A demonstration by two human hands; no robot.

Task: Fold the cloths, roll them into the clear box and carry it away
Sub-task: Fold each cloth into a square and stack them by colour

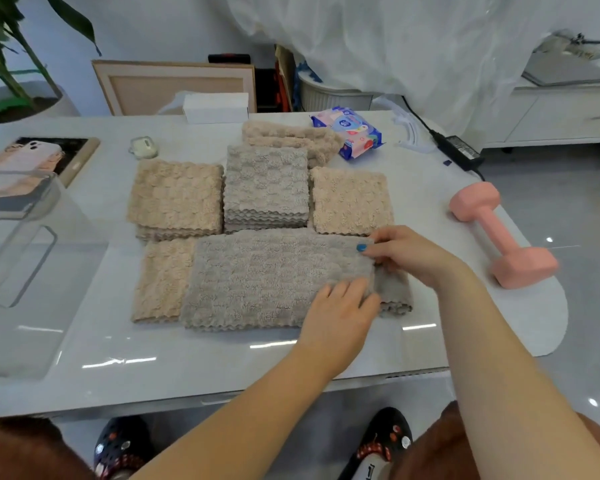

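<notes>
A grey cloth lies folded into a long strip near the table's front, partly over a beige cloth. My left hand grips the strip's right end at its near edge. My right hand pinches the same end at its far corner, where the cloth curls over. Behind stand a beige stack, a grey stack and a beige folded cloth. A crumpled beige cloth lies further back. The clear box stands at the table's left edge.
A pink dumbbell lies right of the cloths. A wipes pack, a black power adapter, a white tissue box, a small earbud case and a phone on a tray sit at the back.
</notes>
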